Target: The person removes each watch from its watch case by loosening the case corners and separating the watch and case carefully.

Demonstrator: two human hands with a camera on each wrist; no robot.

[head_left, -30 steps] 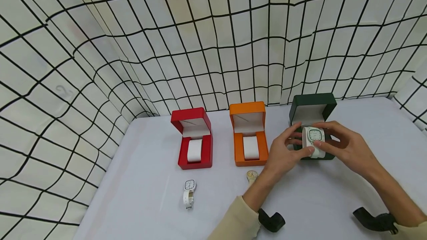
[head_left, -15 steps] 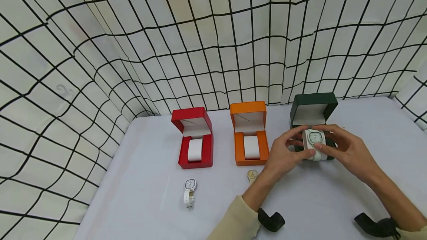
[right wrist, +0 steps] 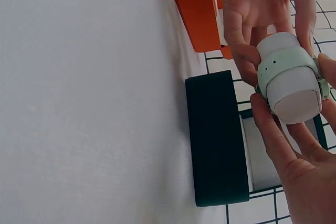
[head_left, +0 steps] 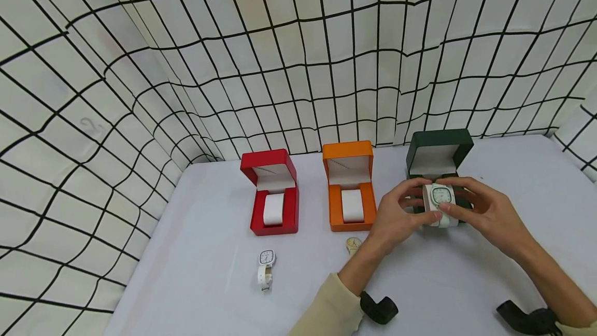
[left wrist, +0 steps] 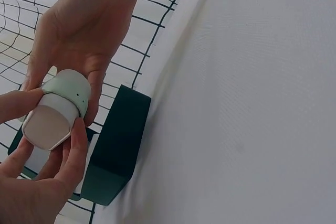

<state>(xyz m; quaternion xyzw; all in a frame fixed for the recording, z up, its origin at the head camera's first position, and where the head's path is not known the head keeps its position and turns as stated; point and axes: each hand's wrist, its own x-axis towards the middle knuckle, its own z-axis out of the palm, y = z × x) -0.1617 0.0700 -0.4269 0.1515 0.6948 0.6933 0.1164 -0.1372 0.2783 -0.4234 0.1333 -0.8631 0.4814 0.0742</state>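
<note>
A square-faced watch [head_left: 441, 194] with a pale green strap [right wrist: 283, 67] is wrapped round a white cushion [left wrist: 47, 127]. Both hands hold it just over the front of the open green box [head_left: 440, 139]. My left hand [head_left: 396, 212] grips the cushion from the left, thumb at its lower front. From the right, my right hand [head_left: 487, 210] pinches the watch and cushion, its thumb at the lower edge of the dial. The hands and watch cover most of the box's base. In the wrist views, the cushion's rounded end shows beyond the strap.
An open red box [head_left: 289, 211] and an open orange box [head_left: 335, 211] stand to the left, each with a white cushion. A white watch [head_left: 265, 274] lies before the red one. A gold-toned watch [head_left: 353, 244] lies partly behind my left forearm. Black-gridded netting [head_left: 303, 82] borders the table.
Both hands have lowered the watch and cushion slightly toward me, in front of the green box. Their grip looks much the same, and the other boxes and watches stay put.
</note>
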